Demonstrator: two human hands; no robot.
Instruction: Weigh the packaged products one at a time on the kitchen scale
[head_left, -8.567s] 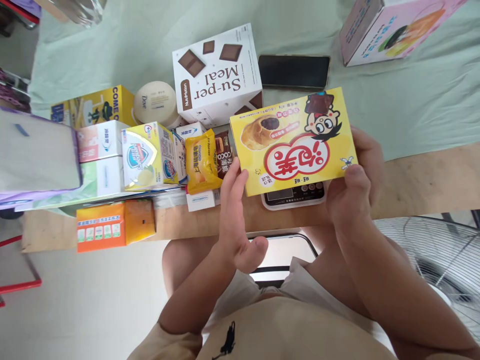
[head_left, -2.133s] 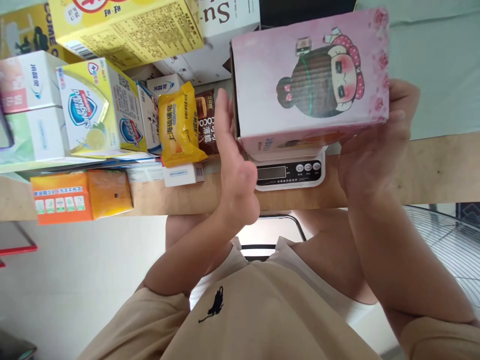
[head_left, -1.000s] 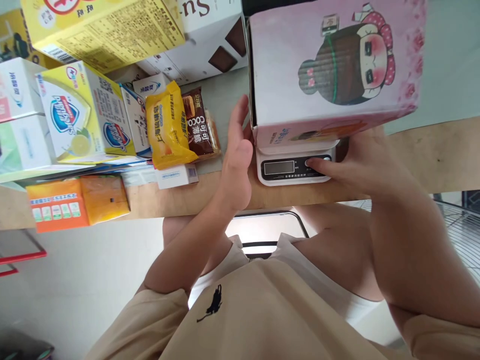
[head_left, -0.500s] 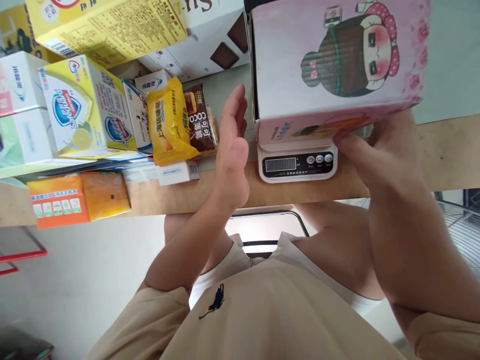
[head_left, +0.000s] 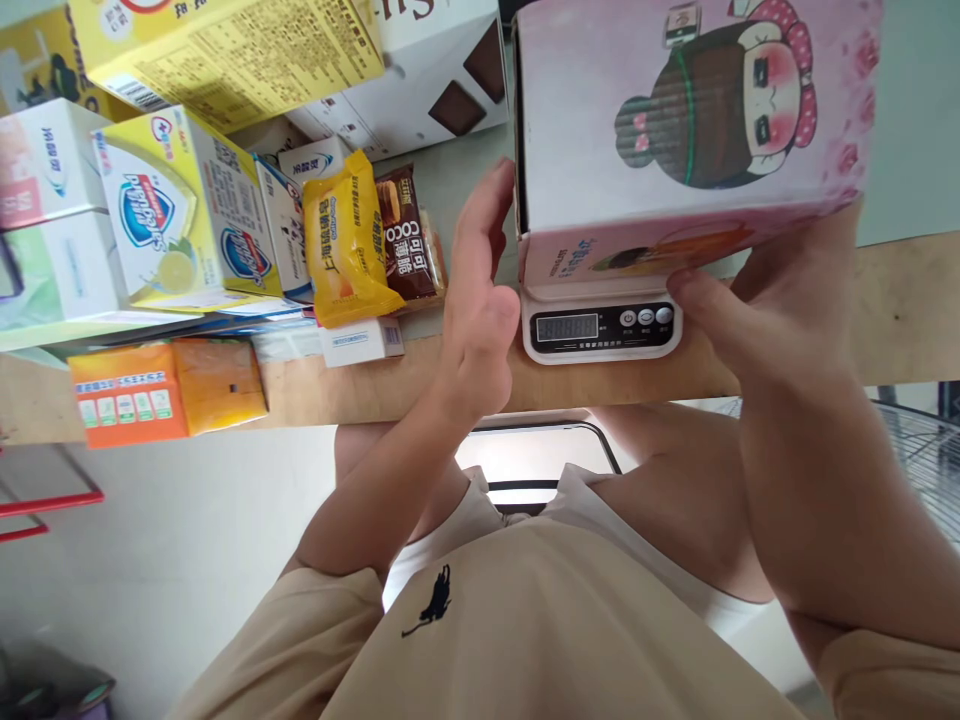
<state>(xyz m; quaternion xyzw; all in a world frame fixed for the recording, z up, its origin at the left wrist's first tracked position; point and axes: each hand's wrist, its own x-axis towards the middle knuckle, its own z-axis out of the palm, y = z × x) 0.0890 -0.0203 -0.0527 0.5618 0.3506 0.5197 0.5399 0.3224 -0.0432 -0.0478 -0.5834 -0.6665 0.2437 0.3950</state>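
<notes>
A large pink box (head_left: 675, 130) with a cartoon girl on it rests on a small white kitchen scale (head_left: 600, 325) at the table's front edge. My right hand (head_left: 765, 300) holds the box's lower right corner, thumb on its front face above the scale's buttons. My left hand (head_left: 476, 290) stands on edge with fingers straight, close beside the box's left side; whether it touches the box I cannot tell. The scale's display shows digits I cannot read.
Left of the scale lie a yellow soap packet (head_left: 349, 240), a brown COCO snack (head_left: 409, 240), a yellow-white soap box (head_left: 180, 215), an orange box (head_left: 161, 390) at the table edge, a yellow box (head_left: 225, 50) and a white chocolate box (head_left: 442, 70). A fan grille (head_left: 922, 450) stands at the right.
Since a second ago my right hand has left the scale's buttons and taken the pink box's lower right corner. My left hand has edged towards the box.
</notes>
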